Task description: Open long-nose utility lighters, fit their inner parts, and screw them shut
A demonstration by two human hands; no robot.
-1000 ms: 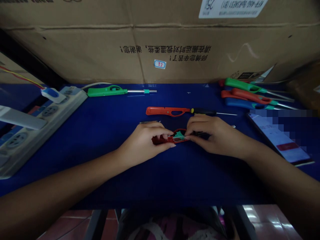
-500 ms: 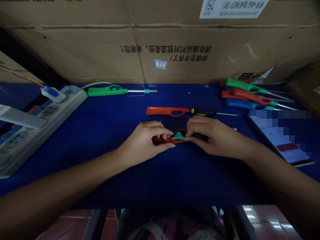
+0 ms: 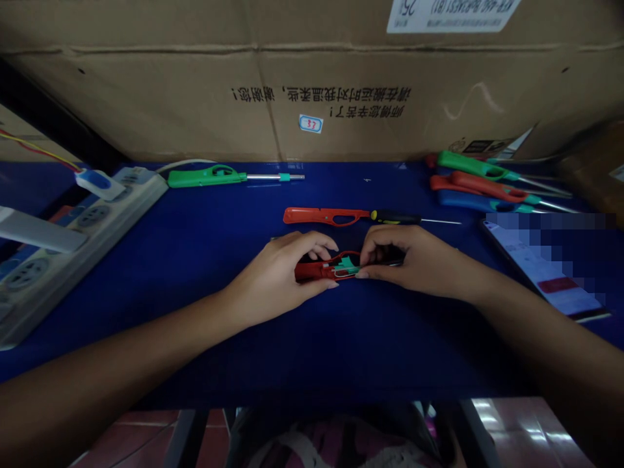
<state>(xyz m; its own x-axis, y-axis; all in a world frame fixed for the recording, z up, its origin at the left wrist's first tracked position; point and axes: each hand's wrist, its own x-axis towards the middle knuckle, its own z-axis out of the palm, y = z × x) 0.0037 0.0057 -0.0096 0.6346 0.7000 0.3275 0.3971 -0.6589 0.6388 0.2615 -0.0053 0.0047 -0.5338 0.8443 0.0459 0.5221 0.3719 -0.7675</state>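
Note:
An opened red lighter casing lies between my hands on the blue table, with a green trigger piece and a thin pale tube inside it. My left hand holds the casing's left part, thumb along the near edge and fingers curled at the far side, index raised. At the right end, my right hand is closed in a pinch on the lighter beside the green piece; the dark rod under its fingers is mostly hidden. Just beyond lies the other red casing half, touching a black and yellow screwdriver.
A green lighter lies at the back left, near a white power strip with plugs. Several lighters are piled at the back right, beyond a phone. A tiny metal piece lies near the cardboard box.
My left index finger has lifted off the inner parts, showing more of the red casing. My right hand has shifted slightly left, still pinching at the lighter's right end.

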